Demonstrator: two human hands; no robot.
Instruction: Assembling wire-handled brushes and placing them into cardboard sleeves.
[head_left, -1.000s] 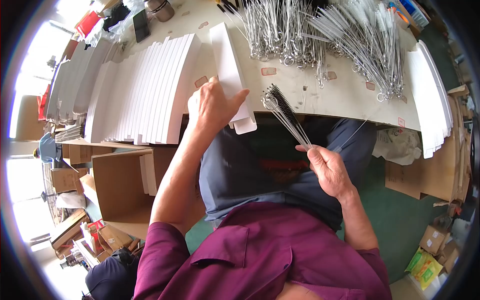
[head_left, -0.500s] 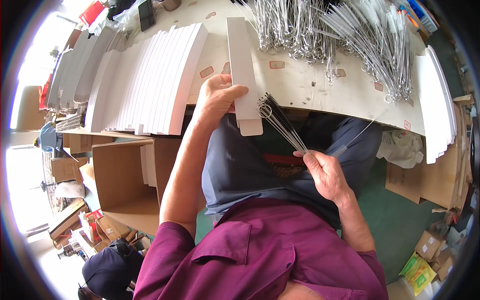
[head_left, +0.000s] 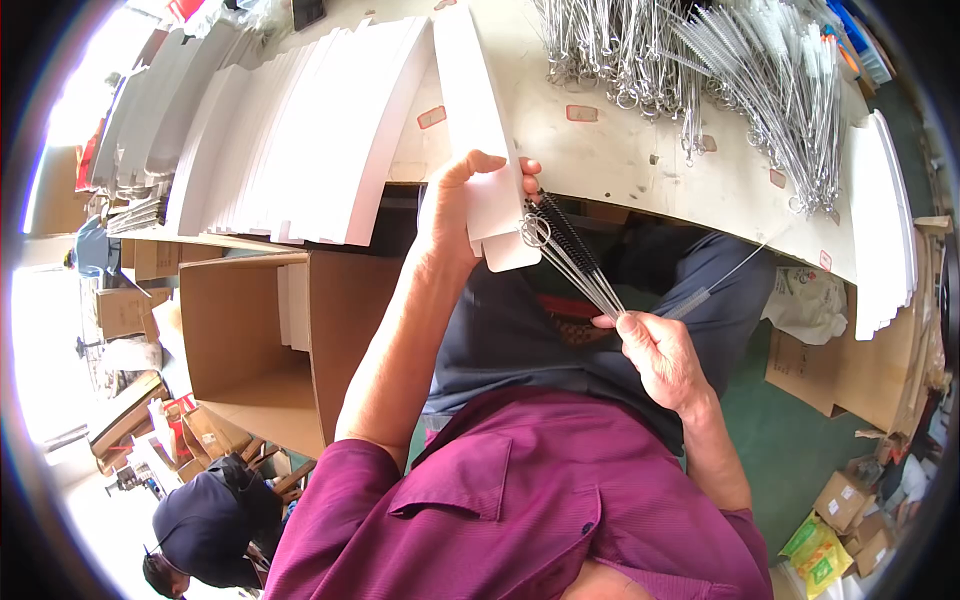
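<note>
The left hand [head_left: 450, 215] wraps round a white box [head_left: 468, 90], its near flap [head_left: 512, 256] unclosed, the right hand [head_left: 660, 358] pinches wire brushes [head_left: 580, 250] outside it, and loose brushes [head_left: 780, 100] lie far right on the table [head_left: 600, 155].

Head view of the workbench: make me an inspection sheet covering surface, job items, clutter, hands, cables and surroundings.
Surface: pale tabletop, with red-edged labels and dark marks.
Job's things: white carton, near end beyond the tabletop's edge, flap out; bundle of wire brushes, its far end close beside the carton, contact unclear.
Clutter: heaped wire brushes on the far side; row of white cartons at left; white stack at right.
Left hand: grips the carton, thumb on its face.
Right hand: pinches the bundle.
Cables: nothing seen.
Surroundings: open cardboard box at left; green floor; another person, lower left.
</note>
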